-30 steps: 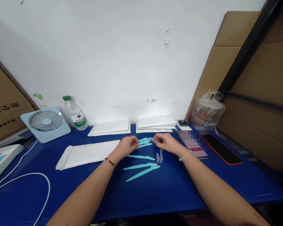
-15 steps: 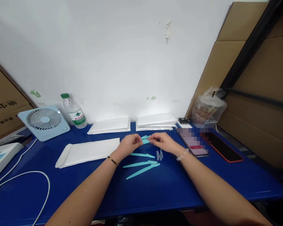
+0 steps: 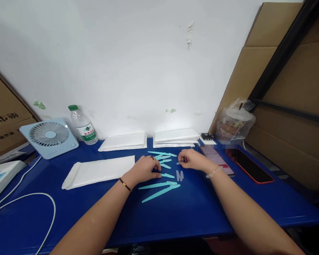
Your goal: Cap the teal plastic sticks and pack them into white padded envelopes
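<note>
Several turquoise eyebrow razors [image 3: 161, 193] lie in a rough column on the blue table. My left hand [image 3: 146, 170] is low over the middle of them, fingers curled and thumb at the handle of one razor [image 3: 167, 175], part of which it hides. More razors [image 3: 163, 154] lie crossed just beyond its fingertips. My right hand [image 3: 190, 158] is closed in a pinch on a small clear blade cap [image 3: 178, 163], right of the far razors. Two more translucent caps [image 3: 179, 175] lie side by side, nearer to me than that hand.
A white padded packet [image 3: 101, 171] lies left of my left hand. Stacks of white packets [image 3: 175, 135] line the wall. A blue fan [image 3: 50, 136] and a water bottle [image 3: 83, 127] stand left. Phones [image 3: 251, 165] and a bagged drink cup [image 3: 235, 122] are right.
My hands have moved apart. The razor between them now lies with the others at the far end. My left hand came nearer to another razor; my right hand shifted right with a cap.
</note>
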The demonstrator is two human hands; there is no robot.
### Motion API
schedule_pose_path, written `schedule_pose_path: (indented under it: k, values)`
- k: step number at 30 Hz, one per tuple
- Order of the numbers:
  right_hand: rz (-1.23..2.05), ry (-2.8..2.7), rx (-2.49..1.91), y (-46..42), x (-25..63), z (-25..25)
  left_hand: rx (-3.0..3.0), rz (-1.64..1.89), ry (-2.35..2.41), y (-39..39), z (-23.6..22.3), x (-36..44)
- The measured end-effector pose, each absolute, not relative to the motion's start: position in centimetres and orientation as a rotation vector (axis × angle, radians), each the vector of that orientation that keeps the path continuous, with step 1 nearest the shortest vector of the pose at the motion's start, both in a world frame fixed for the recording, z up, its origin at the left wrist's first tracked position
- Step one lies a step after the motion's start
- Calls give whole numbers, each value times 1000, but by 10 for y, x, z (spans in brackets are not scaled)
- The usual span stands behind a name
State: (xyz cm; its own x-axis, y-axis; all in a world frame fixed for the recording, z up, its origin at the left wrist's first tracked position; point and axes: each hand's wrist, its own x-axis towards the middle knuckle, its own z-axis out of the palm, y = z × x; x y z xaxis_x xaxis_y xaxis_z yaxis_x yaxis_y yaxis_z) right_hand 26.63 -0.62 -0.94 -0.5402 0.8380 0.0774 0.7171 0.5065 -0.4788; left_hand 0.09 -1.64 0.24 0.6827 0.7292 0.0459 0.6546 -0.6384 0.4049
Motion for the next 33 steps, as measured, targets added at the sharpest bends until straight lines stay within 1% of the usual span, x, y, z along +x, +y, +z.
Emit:
schedule_pose_path:
  k: [4, 7, 11, 21, 24, 29, 31, 33]
  values:
    - [184, -2548, -1394, -7, 253, -12, 2493, 314, 1159, -15, -4, 3]
    - [41, -2615, -1440, -10, 246, -11, 2356, 352, 1241, -12, -5, 0]
    - [-45, -2645, -1494, -11, 241, -10, 2255, 457, 1334, -8, -4, -6]
    - [-120, -2618, -1551, -11, 239, -14, 2224, 492, 1345, -3, -9, -10]
    - [5, -2573, -1482, -12, 239, -13, 2221, 492, 1341, -2, -10, -11]
    - [604, -2286, -1249, -14, 242, -9, 2229, 498, 1330, -2, -9, -11]
    - [704, -2200, -1189, -14, 243, -9, 2240, 497, 1332, -2, -9, -11]
    - [719, -2174, -1158, -13, 242, -10, 2248, 492, 1334, -2, -8, -11]
